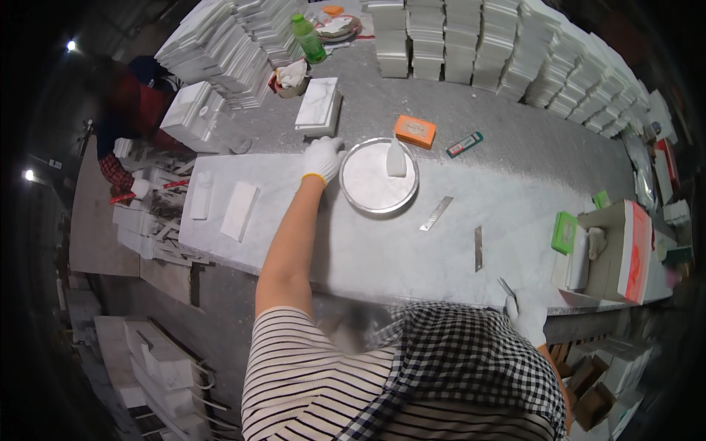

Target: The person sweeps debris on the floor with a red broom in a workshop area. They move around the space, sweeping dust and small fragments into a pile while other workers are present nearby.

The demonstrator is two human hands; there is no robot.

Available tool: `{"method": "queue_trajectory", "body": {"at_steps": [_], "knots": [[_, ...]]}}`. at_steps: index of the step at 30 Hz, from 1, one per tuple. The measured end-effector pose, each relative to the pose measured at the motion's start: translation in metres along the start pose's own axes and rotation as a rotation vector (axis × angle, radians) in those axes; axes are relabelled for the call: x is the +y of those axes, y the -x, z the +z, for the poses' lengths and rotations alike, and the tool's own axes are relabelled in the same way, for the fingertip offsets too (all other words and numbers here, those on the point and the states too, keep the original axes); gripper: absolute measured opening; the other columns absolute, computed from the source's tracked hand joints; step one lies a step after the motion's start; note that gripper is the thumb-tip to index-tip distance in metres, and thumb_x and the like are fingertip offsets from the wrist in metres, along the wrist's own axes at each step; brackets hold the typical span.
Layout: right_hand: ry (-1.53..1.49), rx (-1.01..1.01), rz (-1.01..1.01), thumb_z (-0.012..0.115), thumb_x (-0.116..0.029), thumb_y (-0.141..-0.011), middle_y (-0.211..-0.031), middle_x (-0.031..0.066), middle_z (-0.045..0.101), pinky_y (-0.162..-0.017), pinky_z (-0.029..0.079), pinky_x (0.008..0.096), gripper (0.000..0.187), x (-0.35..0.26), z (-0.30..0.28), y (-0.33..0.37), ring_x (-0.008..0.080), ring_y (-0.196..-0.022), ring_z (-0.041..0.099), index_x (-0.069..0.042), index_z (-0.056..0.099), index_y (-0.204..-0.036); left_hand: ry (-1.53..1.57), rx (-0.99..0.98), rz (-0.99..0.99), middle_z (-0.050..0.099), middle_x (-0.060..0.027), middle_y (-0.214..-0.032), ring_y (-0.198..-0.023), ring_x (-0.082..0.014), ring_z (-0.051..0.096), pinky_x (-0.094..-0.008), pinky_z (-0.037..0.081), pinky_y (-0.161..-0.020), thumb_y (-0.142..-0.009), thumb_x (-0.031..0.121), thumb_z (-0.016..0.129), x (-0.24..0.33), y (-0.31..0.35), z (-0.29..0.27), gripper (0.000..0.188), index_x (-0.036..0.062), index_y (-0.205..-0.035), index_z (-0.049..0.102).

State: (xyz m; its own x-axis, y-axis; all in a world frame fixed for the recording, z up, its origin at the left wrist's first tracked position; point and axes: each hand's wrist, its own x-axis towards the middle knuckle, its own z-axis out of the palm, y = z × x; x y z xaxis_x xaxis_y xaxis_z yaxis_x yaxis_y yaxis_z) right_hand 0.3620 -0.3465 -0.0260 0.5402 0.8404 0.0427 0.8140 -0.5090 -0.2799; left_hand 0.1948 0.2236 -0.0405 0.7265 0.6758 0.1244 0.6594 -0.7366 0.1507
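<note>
At the round metal tray, the gloved left hand rests fingers-spread on its left rim — grasping nothing — while the right hand, well right of it, pinches a thin blade; tiles appear untouched.

One round tray at centre; two metal strips at 4 o'clock; one orange block at 1 o'clock; one green bottle at 12 o'clock; two gloved hands.

Your grey stone bench carries a round metal tray. An orange box, two metal blades and white tile stacks also lie there.
</note>
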Motion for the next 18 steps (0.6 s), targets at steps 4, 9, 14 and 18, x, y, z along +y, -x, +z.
{"method": "queue_trajectory", "body": {"at_steps": [4, 9, 14, 18], "knots": [[-0.165, 0.025, 0.127, 0.062, -0.021, -0.09, -0.08, 0.0156, 0.062, -0.06, 0.047, 0.0424, 0.016, -0.008, -0.009, -0.014, 0.033, -0.069, 0.062, -0.006, 0.063, -0.096, -0.081, -0.108, -0.031, 0.069, -0.0181, -0.098, -0.093, -0.0365, 0.066, -0.0464, 0.052, -0.083, -0.084, 0.03, 0.063, -0.009, -0.021, 0.013, 0.025, 0.0127, -0.1, 0.071], [-0.513, -0.063, 0.405, 0.055, -0.016, -0.095, -0.071, 0.0113, 0.06, -0.056, 0.047, 0.035, 0.016, -0.018, -0.014, -0.034, 0.019, -0.061, 0.06, -0.001, 0.061, -0.095, 0.009, -0.245, -0.117, 0.069, -0.0193, -0.101, -0.096, -0.0376, 0.066, -0.0464, 0.052, -0.085, -0.083, 0.029, 0.062, -0.004, -0.032, 0.016, 0.027, 0.0099, -0.102, 0.07], [-1.289, -0.066, 0.679, 0.051, -0.015, -0.097, -0.079, 0.0077, 0.063, -0.056, 0.049, 0.0247, 0.018, -0.02, -0.001, -0.043, 0.0114, -0.063, 0.059, -0.001, 0.054, -0.108, 0.291, -0.081, -0.187, 0.069, -0.0198, -0.096, -0.09, -0.0377, 0.066, -0.044, 0.05, -0.081, -0.082, 0.03, 0.063, -0.012, -0.002, -0.006, 0.028, 0.0043, -0.093, 0.07], [-1.451, -0.137, 0.692, 0.05, -0.016, -0.098, -0.08, 0.0094, 0.064, -0.056, 0.05, 0.0266, 0.019, -0.018, -0.005, -0.047, 0.0137, -0.063, 0.06, -0.001, 0.052, -0.11, 0.723, -0.03, -0.396, 0.066, -0.0079, -0.072, -0.067, -0.0164, 0.057, -0.0321, 0.045, -0.064, -0.084, 0.022, 0.066, -0.007, 0.024, -0.028, 0.022, 0.0014, -0.078, 0.068]]}}
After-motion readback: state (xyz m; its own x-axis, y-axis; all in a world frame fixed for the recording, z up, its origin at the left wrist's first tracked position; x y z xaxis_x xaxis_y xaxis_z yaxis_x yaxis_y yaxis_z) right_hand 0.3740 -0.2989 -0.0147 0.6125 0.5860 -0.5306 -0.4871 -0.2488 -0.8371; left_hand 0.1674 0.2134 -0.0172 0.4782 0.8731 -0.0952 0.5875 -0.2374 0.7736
